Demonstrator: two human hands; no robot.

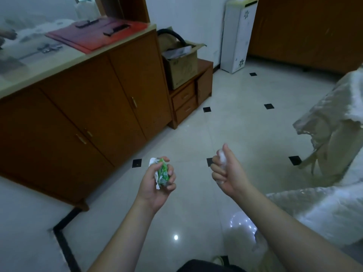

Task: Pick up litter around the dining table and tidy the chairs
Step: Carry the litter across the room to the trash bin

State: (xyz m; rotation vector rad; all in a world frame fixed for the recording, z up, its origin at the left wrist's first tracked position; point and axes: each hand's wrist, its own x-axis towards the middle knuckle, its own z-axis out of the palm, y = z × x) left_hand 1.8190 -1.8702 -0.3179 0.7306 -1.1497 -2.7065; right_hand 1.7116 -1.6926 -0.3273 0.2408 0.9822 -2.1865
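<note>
A person's left hand (157,183) grips a crumpled green-and-white wrapper (162,172) above the tiled floor (245,118), while the right hand (225,171), just beside it, clenches a white wad of tissue (223,155). Farther off, an open cardboard box (181,65) holding a black hose and papers sits on a low wooden drawer unit (188,101).

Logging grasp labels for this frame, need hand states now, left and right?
Left hand: closed, gripping a crumpled green and white wrapper.
Right hand: closed, fist around a white crumpled wad, probably tissue.
</note>
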